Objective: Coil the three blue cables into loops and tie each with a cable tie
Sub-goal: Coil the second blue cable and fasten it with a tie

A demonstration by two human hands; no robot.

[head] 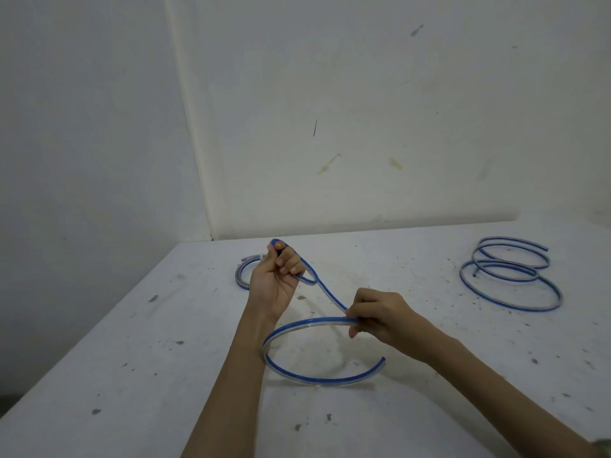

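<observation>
A blue and clear cable point(299, 327) runs between my two hands above the white table point(165, 358). My left hand point(276, 279) grips one end of it, raised with the fingers curled round a small bend. My right hand point(377, 317) pinches the cable further along, and from there it curves down in a wide open arc to a free end at the front. A second blue cable point(509, 276) lies loosely coiled at the right back of the table. A third coil point(243, 271), paler, sits behind my left hand and is partly hidden by it.
The table stands in a corner between two white walls point(363, 127). Its left edge point(99, 358) runs diagonally towards me. Dark specks and stains dot the surface.
</observation>
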